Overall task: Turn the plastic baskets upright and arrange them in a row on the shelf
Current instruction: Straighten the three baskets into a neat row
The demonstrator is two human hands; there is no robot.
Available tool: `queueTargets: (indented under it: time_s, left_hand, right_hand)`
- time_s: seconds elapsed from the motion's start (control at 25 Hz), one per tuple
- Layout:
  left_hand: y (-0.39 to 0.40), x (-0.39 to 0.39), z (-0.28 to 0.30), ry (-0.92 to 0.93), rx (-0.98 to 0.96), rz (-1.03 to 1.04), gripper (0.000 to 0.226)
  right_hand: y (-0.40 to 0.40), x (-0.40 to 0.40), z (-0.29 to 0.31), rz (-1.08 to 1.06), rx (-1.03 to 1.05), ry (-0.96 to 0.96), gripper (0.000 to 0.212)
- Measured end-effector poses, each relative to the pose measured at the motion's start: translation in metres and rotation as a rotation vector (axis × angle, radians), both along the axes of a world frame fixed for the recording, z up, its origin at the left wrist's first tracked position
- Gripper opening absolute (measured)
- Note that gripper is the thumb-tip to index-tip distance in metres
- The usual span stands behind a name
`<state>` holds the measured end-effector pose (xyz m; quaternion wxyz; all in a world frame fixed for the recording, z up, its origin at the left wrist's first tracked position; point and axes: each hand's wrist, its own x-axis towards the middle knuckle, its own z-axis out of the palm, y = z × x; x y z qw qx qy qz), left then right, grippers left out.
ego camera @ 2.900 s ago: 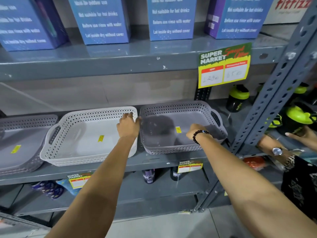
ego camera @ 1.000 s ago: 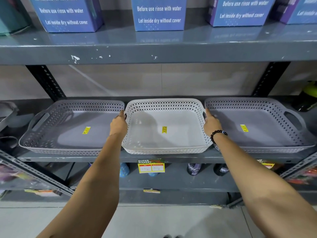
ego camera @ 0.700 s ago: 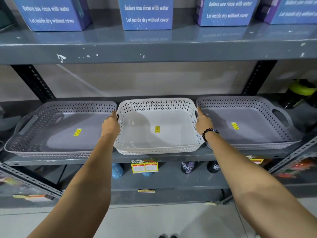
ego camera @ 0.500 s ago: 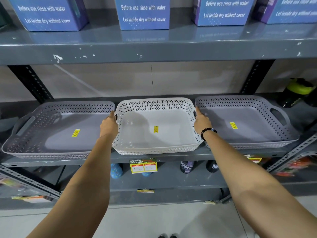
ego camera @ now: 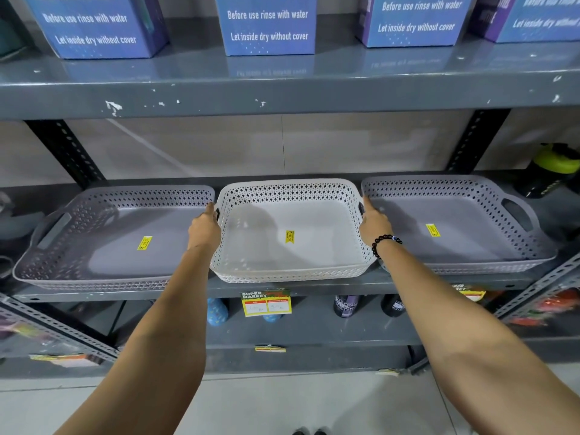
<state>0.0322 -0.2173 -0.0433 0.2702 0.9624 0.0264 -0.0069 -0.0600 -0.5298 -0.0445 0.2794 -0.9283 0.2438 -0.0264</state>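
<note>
Head cam looks down at a grey metal shelf running across the middle of the frame, with three perforated plastic baskets sitting upright on it, side by side. Both hands are on the white basket in the centre: the left hand is curled around its left side handle, and the right hand is on the right side handle, index finger stretched along the rim. So each hand is closed on that basket, one per side, which makes sense if you want to nudge it square without it twisting.

Left grey basket sits in the left-centre of the frame and the right grey basket in the right-centre, both touching or nearly touching the white one. Yellow stickers all face up from the basket floors, so nothing's upside down anymore.

Looks to me like final tidying, lining up the front edges. Blue boxes fill the shelf above, and a green-lidded shaker bottle stands at far right.
</note>
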Motion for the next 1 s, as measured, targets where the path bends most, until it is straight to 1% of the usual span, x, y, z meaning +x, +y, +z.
queueTargets:
  time_s: [0.16,0.48,0.68,1.0]
  left_hand:
    - [0.0000,-0.0028,0.0025,-0.013,0.023,-0.023,0.048]
    - [0.0014,-0.0030,0.0014,-0.033,0.059,-0.058,0.050]
    - [0.0009,-0.0025,0.0033,-0.028,0.027,-0.049,0.049]
    - [-0.0015,0.0027,0.0052,-0.026,0.035,-0.052,0.050]
  right_hand:
    - [-0.0010,0.0008,-0.0026,0.015,-0.019,0.007,0.072]
    - [0.0011,-0.0030,-0.0012,-0.014,-0.013,-0.022,0.067]
    - [0.0002,-0.0022,-0.0006,0.002,-0.032,-0.008,0.069]
    - [-0.0015,0.0027,0.0015,0.018,-0.061,-0.011,0.066]
